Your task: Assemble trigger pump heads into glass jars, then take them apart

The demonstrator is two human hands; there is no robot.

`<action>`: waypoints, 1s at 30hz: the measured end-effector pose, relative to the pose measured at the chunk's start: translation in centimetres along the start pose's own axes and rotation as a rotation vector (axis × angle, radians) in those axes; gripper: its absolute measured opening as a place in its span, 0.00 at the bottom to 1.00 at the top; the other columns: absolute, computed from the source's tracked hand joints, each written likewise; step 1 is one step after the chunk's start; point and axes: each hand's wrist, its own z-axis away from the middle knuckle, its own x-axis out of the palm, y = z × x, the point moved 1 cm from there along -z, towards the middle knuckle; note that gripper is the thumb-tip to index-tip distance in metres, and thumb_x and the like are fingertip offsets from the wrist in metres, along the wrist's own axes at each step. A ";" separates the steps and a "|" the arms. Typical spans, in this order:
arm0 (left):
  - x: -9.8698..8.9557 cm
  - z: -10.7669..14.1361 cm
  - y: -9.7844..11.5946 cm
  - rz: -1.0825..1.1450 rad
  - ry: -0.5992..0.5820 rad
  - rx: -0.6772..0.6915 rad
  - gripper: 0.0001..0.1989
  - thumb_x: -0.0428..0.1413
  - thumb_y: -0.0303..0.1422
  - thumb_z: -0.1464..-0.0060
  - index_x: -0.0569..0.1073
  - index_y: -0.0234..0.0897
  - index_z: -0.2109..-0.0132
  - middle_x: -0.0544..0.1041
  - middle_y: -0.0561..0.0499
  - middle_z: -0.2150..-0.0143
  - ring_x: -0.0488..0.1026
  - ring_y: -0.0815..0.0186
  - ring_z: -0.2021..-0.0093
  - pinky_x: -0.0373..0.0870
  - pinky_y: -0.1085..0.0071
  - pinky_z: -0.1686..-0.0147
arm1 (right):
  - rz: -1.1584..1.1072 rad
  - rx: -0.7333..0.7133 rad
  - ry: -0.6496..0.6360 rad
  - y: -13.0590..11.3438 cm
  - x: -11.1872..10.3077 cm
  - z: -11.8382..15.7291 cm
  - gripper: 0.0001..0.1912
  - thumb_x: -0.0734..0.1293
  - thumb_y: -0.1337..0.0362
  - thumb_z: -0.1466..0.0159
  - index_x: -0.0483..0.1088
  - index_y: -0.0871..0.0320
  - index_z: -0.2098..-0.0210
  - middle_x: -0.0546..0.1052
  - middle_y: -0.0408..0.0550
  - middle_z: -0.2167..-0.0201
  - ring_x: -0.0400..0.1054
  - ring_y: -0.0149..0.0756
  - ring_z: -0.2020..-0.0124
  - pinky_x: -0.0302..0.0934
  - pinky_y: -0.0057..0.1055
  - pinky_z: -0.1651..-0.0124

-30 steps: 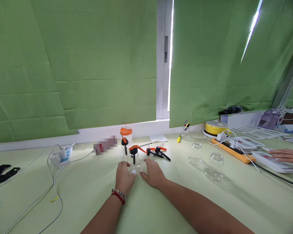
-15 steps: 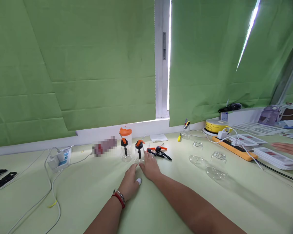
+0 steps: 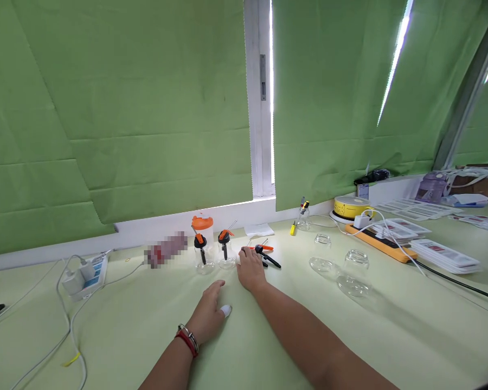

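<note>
Two small glass jars with black and orange pump lids stand near the wall, the left jar (image 3: 204,261) and the right jar (image 3: 226,254). My right hand (image 3: 251,269) lies over the near left part of some black and orange lid pieces (image 3: 269,258); its fingertips partly cover them, and whether it grips one is hidden. Nearer the camera, my left hand (image 3: 209,314) rests just above the table, thumb apart from the fingers, holding nothing. Two glass jars without lids, one (image 3: 322,249) and another (image 3: 355,266), stand to the right.
Behind the lidded jars is an orange-capped cup (image 3: 203,223). White cables run from a power strip (image 3: 90,279) at left. At right are an orange power strip (image 3: 380,244), a yellow round case (image 3: 351,208), and stacked cards (image 3: 447,255).
My right hand has moved off the right lidded jar onto the lid pieces. My left hand has drawn back from the jars, leaving a gap between the hands. The view has turned slightly right.
</note>
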 end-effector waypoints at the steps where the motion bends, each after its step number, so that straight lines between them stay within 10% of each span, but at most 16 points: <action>1: -0.1 0.0 0.0 0.007 -0.005 -0.005 0.33 0.54 0.30 0.56 0.60 0.31 0.41 0.61 0.40 0.38 0.56 0.55 0.38 0.51 0.58 0.40 | 0.001 0.010 0.000 0.3 -0.1 0.0 0.18 0.60 0.69 0.40 0.62 0.60 0.50 0.63 0.57 0.48 0.53 0.45 0.45 0.45 0.41 0.45; 17: -0.4 0.5 0.7 0.155 0.038 -0.049 0.32 0.55 0.31 0.57 0.61 0.32 0.42 0.63 0.39 0.40 0.60 0.56 0.39 0.58 0.60 0.42 | -0.187 -0.275 -0.080 3.2 -4.5 5.3 0.24 0.62 0.72 0.47 0.64 0.58 0.50 0.63 0.52 0.47 0.56 0.42 0.45 0.49 0.35 0.42; 23: -0.3 0.7 0.5 0.177 0.099 -0.054 0.30 0.55 0.30 0.57 0.63 0.32 0.44 0.68 0.38 0.44 0.64 0.55 0.43 0.62 0.60 0.46 | -0.221 -0.009 -0.056 4.2 -4.4 5.1 0.29 0.60 0.73 0.46 0.59 0.56 0.44 0.64 0.54 0.46 0.55 0.45 0.43 0.49 0.41 0.42; 30: -0.3 0.7 0.1 0.177 0.112 -0.047 0.30 0.55 0.31 0.56 0.62 0.32 0.44 0.67 0.38 0.44 0.67 0.56 0.45 0.64 0.62 0.48 | -0.308 -0.066 -0.132 5.0 -4.5 5.2 0.19 0.58 0.75 0.45 0.70 0.58 0.57 0.74 0.49 0.58 0.65 0.40 0.53 0.58 0.34 0.50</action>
